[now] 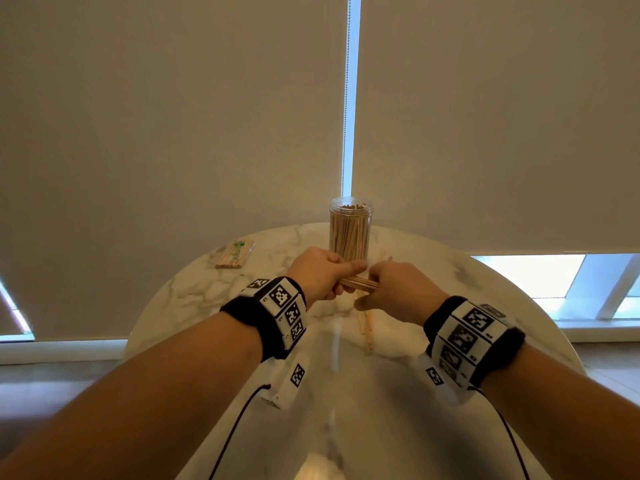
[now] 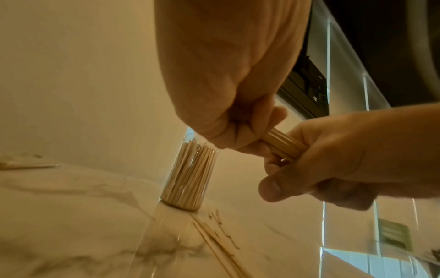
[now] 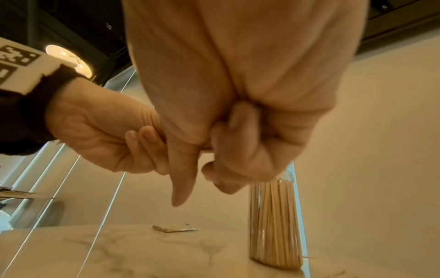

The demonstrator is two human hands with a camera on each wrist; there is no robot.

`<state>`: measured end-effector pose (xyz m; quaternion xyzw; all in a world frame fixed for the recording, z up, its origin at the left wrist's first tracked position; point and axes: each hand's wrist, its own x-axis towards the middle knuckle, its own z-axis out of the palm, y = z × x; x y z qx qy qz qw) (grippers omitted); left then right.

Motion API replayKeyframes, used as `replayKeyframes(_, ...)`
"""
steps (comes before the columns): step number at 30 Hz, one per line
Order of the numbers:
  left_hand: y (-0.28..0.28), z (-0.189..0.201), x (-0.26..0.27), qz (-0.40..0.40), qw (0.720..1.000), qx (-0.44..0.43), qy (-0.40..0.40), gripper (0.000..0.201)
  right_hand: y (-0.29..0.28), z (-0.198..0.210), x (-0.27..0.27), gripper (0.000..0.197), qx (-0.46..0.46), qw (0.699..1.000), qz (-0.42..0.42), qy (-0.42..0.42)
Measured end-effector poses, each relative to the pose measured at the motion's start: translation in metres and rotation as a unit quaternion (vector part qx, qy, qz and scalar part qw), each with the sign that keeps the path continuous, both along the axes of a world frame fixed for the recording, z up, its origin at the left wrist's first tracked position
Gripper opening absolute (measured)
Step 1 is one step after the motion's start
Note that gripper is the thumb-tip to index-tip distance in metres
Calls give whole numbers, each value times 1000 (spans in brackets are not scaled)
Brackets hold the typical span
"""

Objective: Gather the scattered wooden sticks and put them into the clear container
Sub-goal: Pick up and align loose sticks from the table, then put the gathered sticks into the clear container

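A clear cylindrical container (image 1: 350, 230) (image 2: 188, 176) (image 3: 273, 222) stands upright at the far middle of the round marble table (image 1: 450, 278), filled with wooden sticks. Just in front of it and above the table, my left hand (image 1: 322, 275) (image 2: 233, 120) and my right hand (image 1: 391, 289) (image 3: 228, 143) grip the two ends of one bundle of sticks (image 1: 358, 283) (image 2: 283, 144) held level between them. Several loose sticks (image 1: 367, 323) (image 2: 219, 237) lie on the table below my hands.
A wrapped pack of sticks (image 1: 235, 254) (image 3: 175, 229) lies at the far left of the table. Roller blinds (image 1: 173, 116) hang right behind the table. Tracking bands with cables sit on both wrists.
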<state>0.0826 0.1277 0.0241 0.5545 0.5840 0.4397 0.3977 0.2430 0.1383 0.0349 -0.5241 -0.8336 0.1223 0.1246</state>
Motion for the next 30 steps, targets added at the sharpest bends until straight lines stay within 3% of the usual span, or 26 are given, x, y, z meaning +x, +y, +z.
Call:
replayKeyframes(3, 8, -3, -7, 40, 999, 6, -36, 29, 2, -3, 1, 18, 23, 998, 35, 41)
replayKeyframes(6, 17, -8, -12, 83, 994, -2, -75, 28, 7, -8, 2, 34, 85, 994, 41, 51)
replayKeyframes(9, 23, -9, -11, 100, 990, -17, -98, 27, 9, -9, 0, 61, 107, 991, 36, 66)
replayKeyframes(12, 28, -8, -8, 94, 989, -32, -111, 28, 15, -6, -3, 60, 96, 991, 10, 90)
replayKeyframes(17, 48, 7, -19, 70, 997, -40, -4, 53, 38, 18, 6, 54, 93, 991, -21, 93)
replayKeyframes(19, 63, 22, -31, 78, 996, -29, 20, 50, 55, 37, 13, 52, 114, 988, -33, 99)
replayKeyframes(23, 103, 48, -57, 72, 986, 6, 153, 28, 100, 80, 20, 48, 177, 978, -58, 90)
replayKeyframes(25, 126, 54, -61, 66, 974, 8, 217, 41, 126, 96, 16, 46, 202, 974, -67, 72)
replayKeyframes(30, 173, 47, -45, 47, 956, 25, 287, 118, 185, 119, -10, 42, 239, 968, -52, -58)
